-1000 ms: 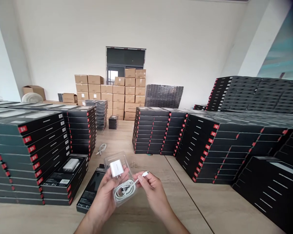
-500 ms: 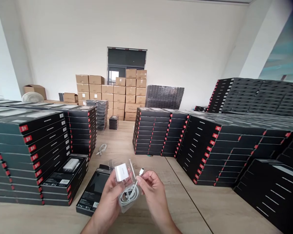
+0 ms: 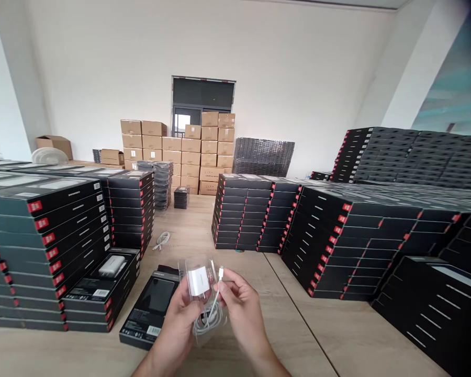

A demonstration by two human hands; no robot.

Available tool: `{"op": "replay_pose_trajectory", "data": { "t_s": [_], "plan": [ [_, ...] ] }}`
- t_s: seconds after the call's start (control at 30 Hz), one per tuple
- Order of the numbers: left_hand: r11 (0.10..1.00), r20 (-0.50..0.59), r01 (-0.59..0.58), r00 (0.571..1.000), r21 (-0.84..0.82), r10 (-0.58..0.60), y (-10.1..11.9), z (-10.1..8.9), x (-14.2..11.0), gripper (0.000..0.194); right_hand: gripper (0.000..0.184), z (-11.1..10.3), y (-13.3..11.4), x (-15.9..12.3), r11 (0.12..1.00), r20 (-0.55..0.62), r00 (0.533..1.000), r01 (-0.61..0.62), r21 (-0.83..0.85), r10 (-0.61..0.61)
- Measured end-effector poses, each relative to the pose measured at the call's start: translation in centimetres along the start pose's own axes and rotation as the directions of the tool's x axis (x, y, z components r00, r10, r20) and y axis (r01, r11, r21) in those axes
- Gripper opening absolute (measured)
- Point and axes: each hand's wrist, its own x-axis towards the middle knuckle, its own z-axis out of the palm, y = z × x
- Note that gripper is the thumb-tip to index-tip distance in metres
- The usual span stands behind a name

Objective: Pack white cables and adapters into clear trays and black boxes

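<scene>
My left hand [image 3: 182, 319] grips a clear plastic tray [image 3: 202, 293] just above the wooden table [image 3: 220, 241]. A white charger block [image 3: 198, 280] sits in the tray's upper part. A coiled white cable [image 3: 209, 320] lies in its lower part. My right hand [image 3: 239, 306] pinches the cable's connector end [image 3: 220, 272] beside the charger. Directly left of my hands an open black box [image 3: 151, 303] lies flat on the table.
Tall stacks of black boxes with red tabs stand left [image 3: 47, 235], centre [image 3: 255, 212] and right [image 3: 361, 235]. One open box holds a white charger [image 3: 112, 265]. A loose white cable [image 3: 161, 241] lies farther back. Brown cartons [image 3: 180, 152] are piled by the far wall.
My right hand has carried the cable's connector end leftward and up toward the charger. The tray has tilted slightly and both hands sit a little lower.
</scene>
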Motion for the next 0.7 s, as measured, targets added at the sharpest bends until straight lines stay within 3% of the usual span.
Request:
{"op": "replay_pose_trajectory", "data": {
  "t_s": [0.07, 0.17, 0.27, 0.43, 0.7],
  "plan": [
    [1.0, 0.01, 0.0, 1.0, -0.008, 0.0, -0.1, 0.0, 0.0, 0.055, 0.044, 0.3, 0.0, -0.1, 1.0, -0.041, 0.999, 0.023, 0.016, -0.022],
    [1.0, 0.006, -0.016, 1.0, -0.012, 0.016, -0.3, -0.1, 0.1, 0.052, 0.032, 0.8, -0.1, -0.2, 0.997, -0.056, 0.996, 0.073, 0.005, -0.072],
    [1.0, 0.013, -0.013, 1.0, 0.003, 0.013, -0.4, -0.2, 0.1, 0.051, 0.028, 0.7, -0.2, 0.0, 0.997, 0.017, 0.999, 0.051, -0.053, -0.05],
    [1.0, 0.065, 0.007, 0.998, 0.005, -0.008, -0.4, -0.4, 0.0, 0.046, 0.038, -0.4, -0.7, 0.5, 0.995, 0.139, 0.99, -0.022, -0.098, 0.036],
    [0.998, 0.143, 0.064, 0.988, -0.025, -0.059, 0.0, -0.5, -0.1, 0.045, 0.036, -1.7, -1.3, 0.7, 0.992, 0.213, 0.974, -0.046, -0.121, 0.072]
  ]
}}
